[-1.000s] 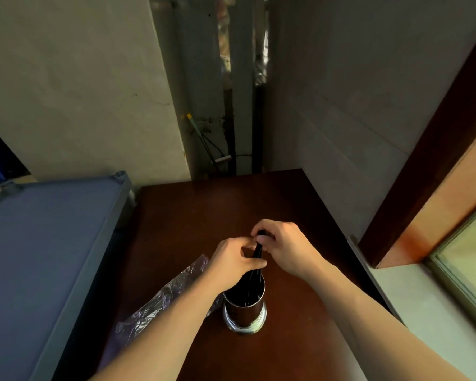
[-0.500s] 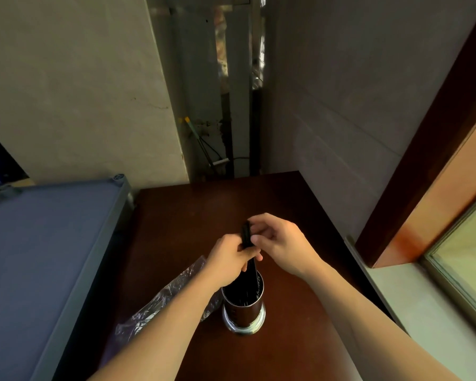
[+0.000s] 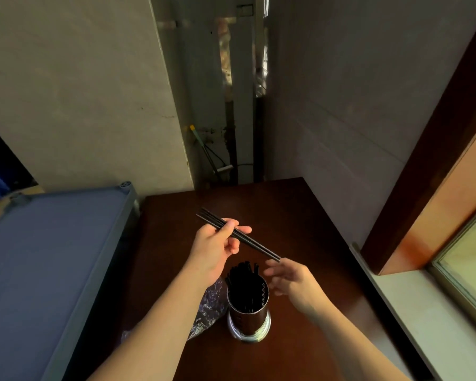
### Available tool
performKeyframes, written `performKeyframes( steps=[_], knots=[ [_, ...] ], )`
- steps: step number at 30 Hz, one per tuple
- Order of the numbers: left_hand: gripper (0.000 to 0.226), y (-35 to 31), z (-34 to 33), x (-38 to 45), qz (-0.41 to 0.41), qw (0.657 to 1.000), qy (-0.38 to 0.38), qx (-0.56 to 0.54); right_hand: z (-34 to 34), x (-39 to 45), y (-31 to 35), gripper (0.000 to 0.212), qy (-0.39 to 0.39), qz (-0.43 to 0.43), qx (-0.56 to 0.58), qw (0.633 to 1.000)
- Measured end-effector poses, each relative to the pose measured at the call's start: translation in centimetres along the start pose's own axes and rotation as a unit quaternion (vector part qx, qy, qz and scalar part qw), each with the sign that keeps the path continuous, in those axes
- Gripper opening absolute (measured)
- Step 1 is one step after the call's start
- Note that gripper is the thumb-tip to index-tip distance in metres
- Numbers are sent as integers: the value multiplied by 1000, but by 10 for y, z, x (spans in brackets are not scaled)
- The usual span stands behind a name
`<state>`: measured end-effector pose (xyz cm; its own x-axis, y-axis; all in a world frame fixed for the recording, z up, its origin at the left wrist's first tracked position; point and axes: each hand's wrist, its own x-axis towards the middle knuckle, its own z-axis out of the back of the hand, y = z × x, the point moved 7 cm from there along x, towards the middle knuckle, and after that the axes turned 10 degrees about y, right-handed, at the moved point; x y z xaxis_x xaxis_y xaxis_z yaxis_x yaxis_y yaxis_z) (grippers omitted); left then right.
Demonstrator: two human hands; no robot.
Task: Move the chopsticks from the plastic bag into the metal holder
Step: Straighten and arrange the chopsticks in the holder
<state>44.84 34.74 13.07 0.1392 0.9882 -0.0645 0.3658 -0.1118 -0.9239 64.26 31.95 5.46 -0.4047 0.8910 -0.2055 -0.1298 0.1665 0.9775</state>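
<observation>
Clenched around a small bundle of black chopsticks, the left hand makes the only grip in view: thumb on top, fingers curled beneath, pinching the sticks near their middle. The bundle lies nearly level in the air, slanting from its far end at the upper left down to its near tips at the lower right, above the dark brown surface. Those near tips end just beside the fingertips of the right hand, which is released, its fingers loosely spread and holding nothing; whether a fingertip touches the tips cannot be told. Below and between the two hands stands the metal holder, an upright cylinder with a shiny flared base resting on the surface. It is already packed with more black chopsticks, their ends rising above its rim and fanning slightly. Just beside the holder's left side lies the crumpled clear plastic bag, mostly hidden behind the left forearm, so its contents cannot be seen. A blue-grey shelf top with a metal edge borders the surface on the left. Pale walls close off the back, and a brown-framed window sill runs along the right.
</observation>
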Motion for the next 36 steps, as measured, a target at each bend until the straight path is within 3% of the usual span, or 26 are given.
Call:
performKeyframes(
  steps=[5, 9, 17, 19, 25, 29, 36],
  knots=[
    [8, 16, -11, -1, 25, 994, -13, -107, -19, -1, 14, 40, 33, 55, 140, 988],
    [9, 33, -18, -3, 57, 983, -40, -169, -19, 1, 35, 44, -11, 110, 211, 971],
    [18, 51, -15, -6, 101, 971, -77, -202, -4, 0, 62, 25, -103, 158, 286, 940],
    [23, 49, 3, -7, 102, 969, -123, -189, 10, -5, 66, 25, -128, 155, 249, 947],
    [12, 47, 68, -16, 103, 961, -245, -70, 45, -20, 76, 23, -159, 131, -21, 978],
    [14, 56, 79, -20, 102, 965, -240, 12, 42, -21, 74, 28, -155, 102, -169, 968],
    [24, 68, 79, -27, 129, 961, -206, 129, 5, -7, 57, 28, -77, 46, -291, 953]
  ],
)
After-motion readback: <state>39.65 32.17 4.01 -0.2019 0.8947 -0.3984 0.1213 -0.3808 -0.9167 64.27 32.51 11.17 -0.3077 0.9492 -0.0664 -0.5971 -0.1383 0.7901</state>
